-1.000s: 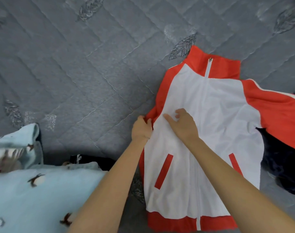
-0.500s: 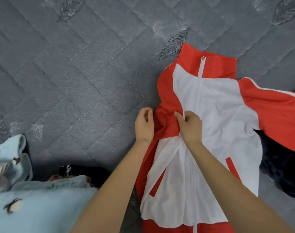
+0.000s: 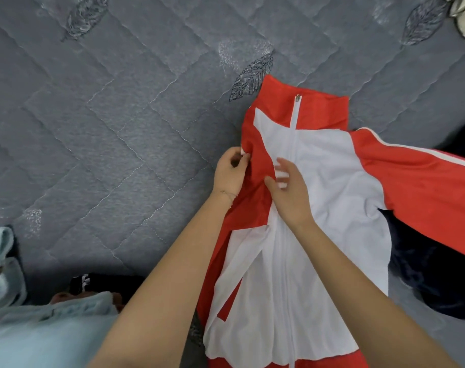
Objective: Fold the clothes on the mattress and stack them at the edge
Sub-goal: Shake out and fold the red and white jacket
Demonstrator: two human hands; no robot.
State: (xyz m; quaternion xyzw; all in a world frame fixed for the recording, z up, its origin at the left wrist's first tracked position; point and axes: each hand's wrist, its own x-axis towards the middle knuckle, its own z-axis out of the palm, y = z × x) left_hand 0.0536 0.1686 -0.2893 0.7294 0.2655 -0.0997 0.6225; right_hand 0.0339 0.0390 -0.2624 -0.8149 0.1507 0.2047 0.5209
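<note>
You are pinching the folded-in red side of the red-and-white zip jacket (image 3: 332, 168) between the thumb and fingers of your left hand (image 3: 230, 172). Your right hand (image 3: 289, 193) is hanging just beside it over the white front, fingers loosely spread and gripping nothing; blur is hiding whether they touch the cloth. The jacket is lying front up on the grey quilted mattress (image 3: 120, 115), collar away from you, one sleeve stretching over a dark navy garment (image 3: 425, 274).
</note>
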